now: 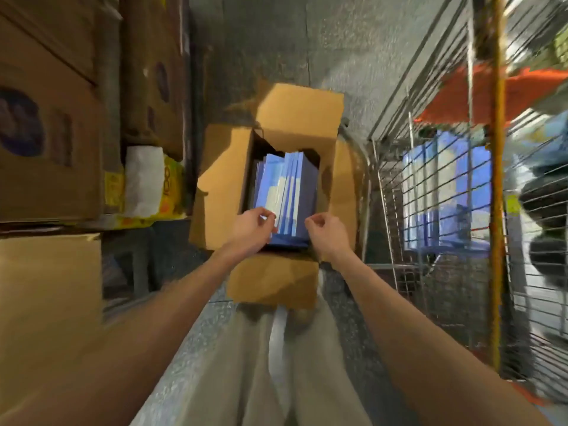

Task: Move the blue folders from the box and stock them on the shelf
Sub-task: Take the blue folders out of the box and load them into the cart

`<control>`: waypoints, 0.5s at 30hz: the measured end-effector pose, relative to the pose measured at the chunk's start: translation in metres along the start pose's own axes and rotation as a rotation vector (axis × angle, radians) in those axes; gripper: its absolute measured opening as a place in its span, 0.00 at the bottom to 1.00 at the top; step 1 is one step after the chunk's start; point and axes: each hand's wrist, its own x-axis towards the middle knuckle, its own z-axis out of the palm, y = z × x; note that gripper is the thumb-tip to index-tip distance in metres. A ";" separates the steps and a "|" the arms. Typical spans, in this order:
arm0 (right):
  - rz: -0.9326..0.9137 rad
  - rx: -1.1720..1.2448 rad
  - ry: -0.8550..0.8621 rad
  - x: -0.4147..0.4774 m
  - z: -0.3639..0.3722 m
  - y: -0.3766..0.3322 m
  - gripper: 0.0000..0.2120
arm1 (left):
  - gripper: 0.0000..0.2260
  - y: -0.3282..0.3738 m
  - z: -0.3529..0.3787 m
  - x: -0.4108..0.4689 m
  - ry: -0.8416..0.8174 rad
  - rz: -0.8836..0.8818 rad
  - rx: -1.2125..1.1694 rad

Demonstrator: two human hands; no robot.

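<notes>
The folders (285, 192) stand on edge in the box (295, 118) at frame centre. Their long axis runs away from you, and their near ends are at your fingertips. Your left hand (253, 224) is the nearer one, its fingers pinching the near edge of the leftmost folders. Your right hand (325, 233) is curled just beside the right near corner, and whether it grips anything cannot be told. The shelf (390, 192) lies to the right, so the lift should probably swing that way. Blur hides the folder count, and the box bottom is out of sight.

Dim, even indoor light, soft smeary blur throughout, strongest motion blur at right edge, wide-angle bending at frame borders
</notes>
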 end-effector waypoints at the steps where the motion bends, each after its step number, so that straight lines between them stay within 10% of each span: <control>1: 0.019 -0.005 -0.005 0.019 0.010 0.007 0.16 | 0.09 -0.010 0.005 0.015 0.002 -0.025 -0.002; 15: 0.150 -0.001 -0.025 0.237 0.119 0.118 0.27 | 0.10 -0.126 0.095 0.167 0.091 -0.264 -0.231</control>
